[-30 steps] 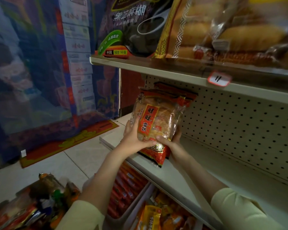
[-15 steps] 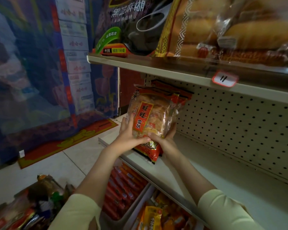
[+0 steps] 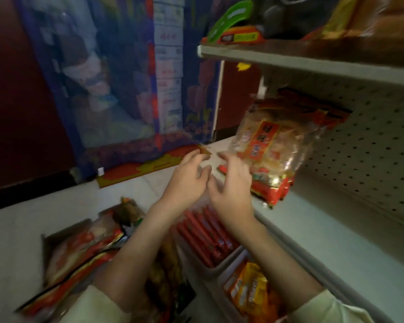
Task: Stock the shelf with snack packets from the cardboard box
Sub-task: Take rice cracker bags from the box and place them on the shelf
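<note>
A red and clear rice-cracker packet (image 3: pixel 273 148) stands upright on the white shelf board (image 3: pixel 331 231), leaning back toward the pegboard. Both my hands are off it. My left hand (image 3: pixel 187 180) hovers in front of the shelf edge with relaxed, slightly curled fingers and holds nothing. My right hand (image 3: pixel 233 183) is just beside the packet's lower left, fingers spread and empty. The cardboard box (image 3: pixel 63 236) with more snack packets (image 3: pixel 79 255) lies on the floor at the lower left. The picture is motion-blurred.
An upper shelf (image 3: pixel 308 61) carries a dark bag and bread packs. Below the shelf board, a tray of red sausage sticks (image 3: pixel 205 236) and yellow-orange packets (image 3: pixel 250 292) sit. A pegboard back wall (image 3: pixel 369 145) is at right; a red mat (image 3: pixel 149 166) lies on the tiled floor.
Both hands have let go of the rice-cracker packet and drawn back from it; it now stands alone on the shelf. The camera has swung down and left toward the box.
</note>
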The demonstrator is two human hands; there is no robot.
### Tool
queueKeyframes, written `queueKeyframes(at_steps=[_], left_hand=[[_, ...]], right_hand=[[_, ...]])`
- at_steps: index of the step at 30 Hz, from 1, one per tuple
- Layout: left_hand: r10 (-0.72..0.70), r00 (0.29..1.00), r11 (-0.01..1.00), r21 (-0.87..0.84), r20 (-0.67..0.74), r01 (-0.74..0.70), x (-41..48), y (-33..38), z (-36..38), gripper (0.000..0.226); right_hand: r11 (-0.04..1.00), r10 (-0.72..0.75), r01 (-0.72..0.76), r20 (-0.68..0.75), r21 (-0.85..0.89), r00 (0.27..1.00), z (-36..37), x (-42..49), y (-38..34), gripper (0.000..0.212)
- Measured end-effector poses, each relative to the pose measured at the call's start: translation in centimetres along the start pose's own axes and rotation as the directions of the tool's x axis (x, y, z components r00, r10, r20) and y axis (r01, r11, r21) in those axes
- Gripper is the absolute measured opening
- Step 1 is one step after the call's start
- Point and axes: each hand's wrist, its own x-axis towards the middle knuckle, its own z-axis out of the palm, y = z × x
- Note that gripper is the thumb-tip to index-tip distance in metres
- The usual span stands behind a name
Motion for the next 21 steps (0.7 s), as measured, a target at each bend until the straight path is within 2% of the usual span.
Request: queueKeyframes(at_steps=[3, 6, 9, 12, 15, 19, 21], left_hand=[[-0.124, 0.992, 0.984, 0.126, -0.018, 0.125, -3.5, -4.0, -4.0, 0.031], [-0.332, 0.943, 0.91, 0.252, -0.028, 0.329, -7.2, -8.3, -8.0, 0.029], [-0.516, 0.857, 0.804, 0.335, -0.02, 0.492, -10.7, -12.6, -11.3, 0.029], [-0.661, 0.744, 0.711, 0.398, 0.094, 0.581, -13.9, -15.5, -13.3, 0.034], [-0.757, 0.606, 0.653, 0.335, 0.245, 0.68, -15.8, -16.3, -13.7, 0.039], [-0.779, 0.554, 0.623, 0.264, 0.292, 0.736, -15.7, -17.2, -13.4, 0.047], [-0.79, 0.531, 0.607, 0.264, 0.308, 0.75, -15.5, -17.9, -13.3, 0.056]], right_hand=[[1.0, 0.002, 0.003, 0.349, -0.015, 0.937, 5.0, -2.3, -1.9, 0.048], [0.999, 0.021, -0.044, 0.534, 0.031, 0.845, 9.8, -4.5, -3.4, 0.052], [0.991, 0.073, -0.132, 0.671, 0.037, 0.738, 12.7, -5.3, -5.3, 0.044], [0.928, 0.214, -0.372, 0.763, 0.037, 0.61, 14.8, -5.7, -7.3, 0.041], [0.859, 0.323, -0.512, 0.808, -0.031, 0.493, 16.7, -5.7, -8.1, 0.047], [0.782, 0.389, -0.611, 0.861, -0.122, 0.327, 18.1, -4.8, -7.7, 0.061], [0.751, 0.409, -0.643, 0.87, -0.148, 0.277, 18.7, -4.6, -7.4, 0.053]])
